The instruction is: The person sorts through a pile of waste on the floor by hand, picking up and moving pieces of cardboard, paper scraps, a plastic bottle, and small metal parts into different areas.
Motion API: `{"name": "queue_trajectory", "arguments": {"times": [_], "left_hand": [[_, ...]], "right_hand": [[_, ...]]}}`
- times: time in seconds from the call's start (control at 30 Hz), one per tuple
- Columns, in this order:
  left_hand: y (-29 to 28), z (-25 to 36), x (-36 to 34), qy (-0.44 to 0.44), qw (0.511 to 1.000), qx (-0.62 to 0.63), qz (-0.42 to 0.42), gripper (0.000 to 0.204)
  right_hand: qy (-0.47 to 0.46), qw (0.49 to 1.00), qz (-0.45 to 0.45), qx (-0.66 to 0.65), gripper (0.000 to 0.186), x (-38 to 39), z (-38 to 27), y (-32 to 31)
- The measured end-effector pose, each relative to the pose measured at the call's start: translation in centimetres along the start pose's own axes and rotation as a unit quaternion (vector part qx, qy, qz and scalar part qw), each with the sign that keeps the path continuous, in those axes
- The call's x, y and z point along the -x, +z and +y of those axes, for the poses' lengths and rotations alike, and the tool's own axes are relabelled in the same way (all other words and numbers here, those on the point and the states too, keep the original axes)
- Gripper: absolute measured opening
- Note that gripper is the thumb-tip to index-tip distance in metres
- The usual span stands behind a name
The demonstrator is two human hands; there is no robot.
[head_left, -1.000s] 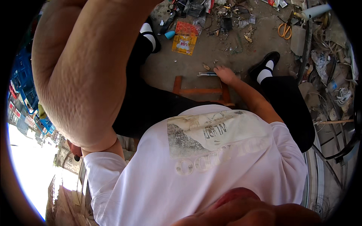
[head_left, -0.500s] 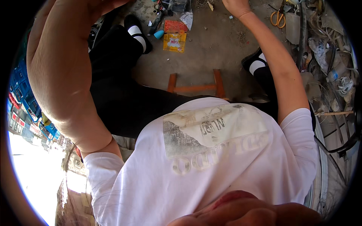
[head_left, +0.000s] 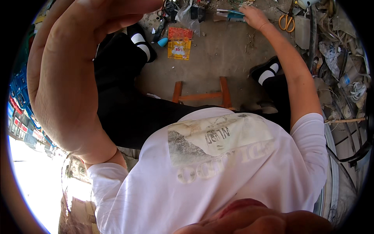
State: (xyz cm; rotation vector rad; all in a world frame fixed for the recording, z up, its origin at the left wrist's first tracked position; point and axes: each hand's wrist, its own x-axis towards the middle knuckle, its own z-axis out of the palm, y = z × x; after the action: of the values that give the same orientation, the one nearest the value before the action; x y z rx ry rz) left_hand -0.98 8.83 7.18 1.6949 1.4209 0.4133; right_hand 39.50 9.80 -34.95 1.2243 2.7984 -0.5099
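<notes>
At the top left, my left hand (head_left: 126, 11) is large and partly cut off by the upper edge. Its visible fingers bend toward the right, but their tips and anything in them are out of sight. Farther right, my right hand (head_left: 255, 17) reaches over the floor with its fingers closed on the end of a flat bluish piece (head_left: 232, 15). The piece looks thin and partly see-through; its kind is unclear.
Between my feet lie a red and yellow packet (head_left: 179, 48), a light-blue cap-like piece (head_left: 163, 42) and a clear plastic bag (head_left: 187, 17). Orange-handled scissors (head_left: 287, 23) rest at the right, beside piled scrap and cables. A wooden stool frame (head_left: 199, 96) shows below me.
My right hand has come farther into view with the flat bluish piece. My left hand has swung lower and to the right. The clear bag has shifted.
</notes>
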Motion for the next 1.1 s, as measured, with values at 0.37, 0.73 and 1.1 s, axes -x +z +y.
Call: {"name": "queue_trajectory", "arguments": {"times": [0.37,0.73,1.1], "left_hand": [[0.5,0.2,-0.5,-0.003,1.000,0.009,-0.011,0.049],[1.6,0.3,-1.1,0.006,0.999,0.009,-0.030,0.055],[0.7,0.5,-1.6,0.013,0.998,0.040,-0.037,0.062]], "right_hand": [[0.007,0.946,-0.229,-0.228,0.024,11.8,-15.2,0.5],[0.232,0.967,-0.038,-0.102,0.023,14.1,-7.6,1.8],[0.710,0.672,-0.055,-0.201,0.035,17.9,-21.5,2.2]]}}
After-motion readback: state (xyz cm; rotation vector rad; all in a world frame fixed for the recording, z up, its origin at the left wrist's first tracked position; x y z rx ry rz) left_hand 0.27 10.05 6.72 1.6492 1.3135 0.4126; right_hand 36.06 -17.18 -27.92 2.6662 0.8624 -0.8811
